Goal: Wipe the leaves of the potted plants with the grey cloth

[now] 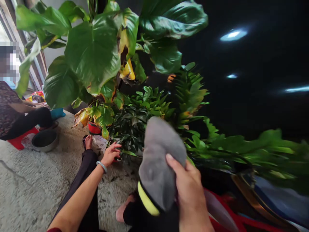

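Gripping one grey cloth — right hand; left hand touches leaves.

My left hand is stretched out far ahead, arm almost straight, fingers spread and loosely curled, a bracelet on the wrist. My right hand is near, raised, back facing me, with thumb and fingers closed in a grip.

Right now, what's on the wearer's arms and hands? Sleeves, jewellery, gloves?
Both hands are bare, no gloves. The left hand has a pale, light blue-grey bangle at the wrist; the forearm is uncovered, with a dark red sleeve edge just showing near the frame bottom. The right hand shows no ring, band or sleeve.
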`<action>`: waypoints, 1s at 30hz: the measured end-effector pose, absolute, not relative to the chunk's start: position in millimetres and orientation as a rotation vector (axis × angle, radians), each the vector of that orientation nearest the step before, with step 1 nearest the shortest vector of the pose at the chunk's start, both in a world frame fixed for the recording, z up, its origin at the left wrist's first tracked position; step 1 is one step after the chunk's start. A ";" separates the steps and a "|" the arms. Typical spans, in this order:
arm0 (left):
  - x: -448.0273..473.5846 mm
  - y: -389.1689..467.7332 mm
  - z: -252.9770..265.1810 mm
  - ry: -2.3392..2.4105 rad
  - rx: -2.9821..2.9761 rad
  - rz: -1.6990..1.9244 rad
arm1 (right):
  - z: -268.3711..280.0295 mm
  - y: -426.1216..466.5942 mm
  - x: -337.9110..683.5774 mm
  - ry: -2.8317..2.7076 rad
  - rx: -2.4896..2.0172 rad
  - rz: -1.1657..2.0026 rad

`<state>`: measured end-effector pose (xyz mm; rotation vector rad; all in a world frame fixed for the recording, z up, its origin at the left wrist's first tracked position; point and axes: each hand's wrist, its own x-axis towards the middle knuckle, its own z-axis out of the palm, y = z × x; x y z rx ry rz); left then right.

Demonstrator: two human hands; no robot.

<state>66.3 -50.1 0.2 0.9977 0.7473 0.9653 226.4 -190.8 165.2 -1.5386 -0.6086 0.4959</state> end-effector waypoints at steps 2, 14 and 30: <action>78.3 -46.9 3.4 0.764 1.027 0.947 | 162.5 -163.4 241.4 -0.457 -1.504 0.466; 88.6 -38.0 -20.1 0.962 0.893 0.857 | 90.5 -246.4 203.0 -0.427 -1.641 0.933; 54.5 -36.4 -33.1 0.849 0.912 0.917 | 95.0 -214.4 188.5 -0.373 -1.462 1.068</action>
